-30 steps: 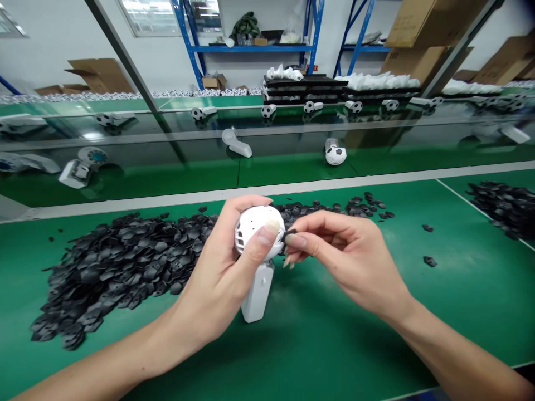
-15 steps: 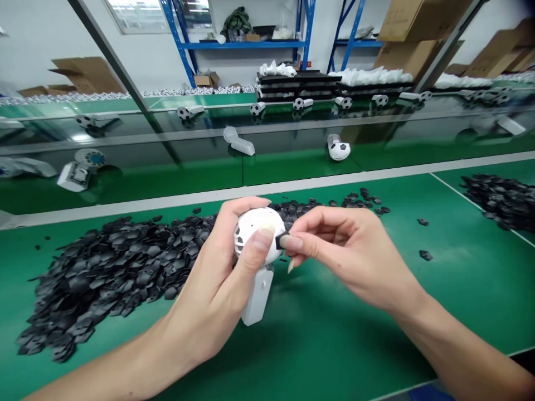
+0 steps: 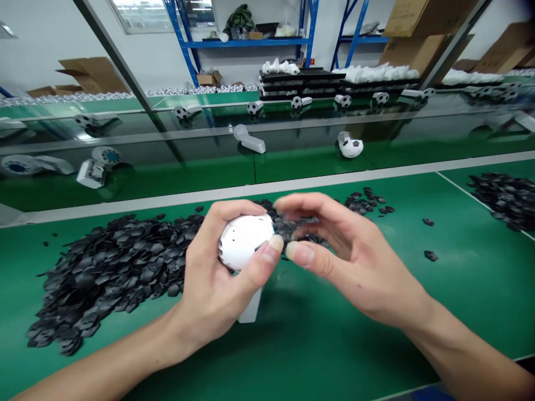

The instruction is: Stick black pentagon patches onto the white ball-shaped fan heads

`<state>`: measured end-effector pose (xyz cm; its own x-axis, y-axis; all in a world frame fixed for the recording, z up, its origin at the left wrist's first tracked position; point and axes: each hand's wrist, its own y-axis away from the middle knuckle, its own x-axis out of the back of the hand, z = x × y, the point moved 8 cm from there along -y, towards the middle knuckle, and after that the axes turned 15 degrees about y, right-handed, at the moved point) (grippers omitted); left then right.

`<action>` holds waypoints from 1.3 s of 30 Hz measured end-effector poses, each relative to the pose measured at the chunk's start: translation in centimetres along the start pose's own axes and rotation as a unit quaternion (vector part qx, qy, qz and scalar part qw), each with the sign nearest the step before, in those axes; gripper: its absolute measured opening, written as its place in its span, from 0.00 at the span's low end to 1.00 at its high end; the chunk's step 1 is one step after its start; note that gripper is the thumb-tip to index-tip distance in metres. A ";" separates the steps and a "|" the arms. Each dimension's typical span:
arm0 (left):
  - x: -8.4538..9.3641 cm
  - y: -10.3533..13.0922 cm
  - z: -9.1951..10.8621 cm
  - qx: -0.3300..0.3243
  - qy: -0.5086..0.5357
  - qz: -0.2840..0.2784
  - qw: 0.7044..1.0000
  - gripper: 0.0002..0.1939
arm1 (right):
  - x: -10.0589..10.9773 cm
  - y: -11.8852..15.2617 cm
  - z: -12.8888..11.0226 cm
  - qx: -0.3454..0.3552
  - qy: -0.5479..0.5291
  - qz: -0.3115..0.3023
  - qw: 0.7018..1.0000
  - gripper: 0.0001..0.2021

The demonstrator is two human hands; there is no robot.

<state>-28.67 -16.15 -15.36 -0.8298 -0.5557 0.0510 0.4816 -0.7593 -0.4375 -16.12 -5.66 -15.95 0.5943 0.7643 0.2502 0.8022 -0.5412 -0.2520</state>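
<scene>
A white ball-shaped part with a white handle (image 3: 246, 243) is gripped in my left hand (image 3: 221, 273), whose thumb presses near its right side. The handle points down below the palm. Just right of the ball, my right hand (image 3: 355, 262) has its thumb and fingers apart, with nothing visible between them; its fingertips are a little blurred. Behind and left of my left hand lies a large pile of black pieces (image 3: 121, 267) on the green table (image 3: 317, 345). More black pieces show behind both hands.
Beyond the pale rail (image 3: 167, 199), a green conveyor (image 3: 200, 167) carries white parts and a football-patterned piece (image 3: 350, 146). Another black pile (image 3: 505, 197) lies at the right. Black trays (image 3: 301, 83) and cardboard boxes (image 3: 422, 19) stand at the back.
The black piece between my right thumb and finger is no longer seen there, and those fingers have spread. My left hand has turned the ball and shifted slightly left. Conveyor items have moved right.
</scene>
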 end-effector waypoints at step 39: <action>1.8 0.1 -1.8 0.080 0.047 0.018 0.995 0.18 | 0.3 -1.1 7.4 -0.021 0.571 -0.169 0.803 0.04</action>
<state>-30.59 -16.60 -16.95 -0.8301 -0.5554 -0.0503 0.5445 -0.7877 -0.2884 -17.27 -2.23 -22.50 -0.0131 0.0629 0.9979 0.9156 -0.4004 0.0373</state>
